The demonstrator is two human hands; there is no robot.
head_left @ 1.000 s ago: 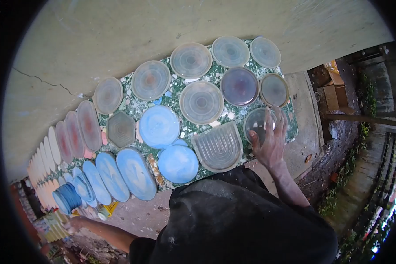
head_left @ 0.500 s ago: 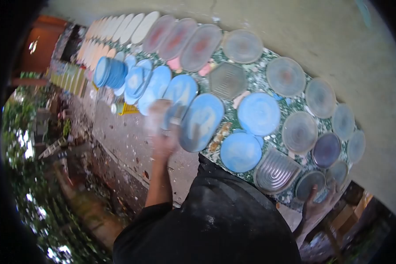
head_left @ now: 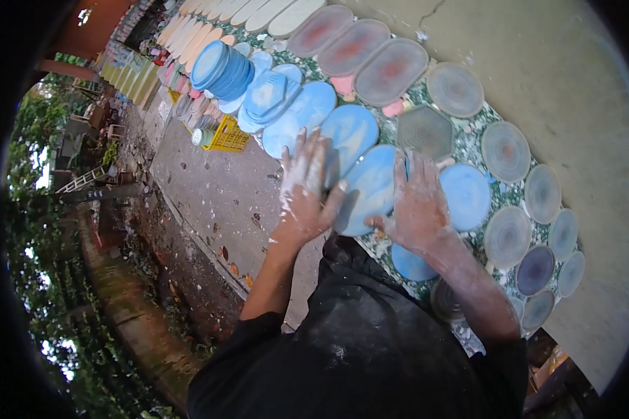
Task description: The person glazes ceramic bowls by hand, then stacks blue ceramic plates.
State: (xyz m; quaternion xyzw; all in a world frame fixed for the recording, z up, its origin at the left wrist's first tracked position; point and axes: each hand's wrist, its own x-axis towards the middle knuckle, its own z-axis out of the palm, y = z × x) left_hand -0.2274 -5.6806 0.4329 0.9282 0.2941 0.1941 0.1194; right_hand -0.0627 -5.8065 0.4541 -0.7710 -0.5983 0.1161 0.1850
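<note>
My left hand (head_left: 306, 192), dusted white, has its fingers spread beside the left edge of a blue oval piece (head_left: 369, 188). At that piece's right edge is my right hand (head_left: 421, 202), with its fingers apart and thumb out. Whether either hand touches it is hard to tell. Another blue oval (head_left: 353, 133) lies just beyond, partly behind my left fingers. A round blue disc (head_left: 466, 197) is right of my right hand, and a second blue disc (head_left: 411, 264) shows partly below my right wrist.
The green speckled table (head_left: 461, 133) carries clear patterned moulds (head_left: 507, 237), red-tinted oval moulds (head_left: 391, 70), a dark purple round mould (head_left: 536, 269) and pale ovals at the far end. A stack of blue discs (head_left: 223, 70) stands farther back. A yellow basket (head_left: 229, 134) sits beyond the table's left edge.
My right hand has moved from the round moulds at the lower right to the blue oval. My left hand, blurred before, is now sharp and spread. The view has shifted.
</note>
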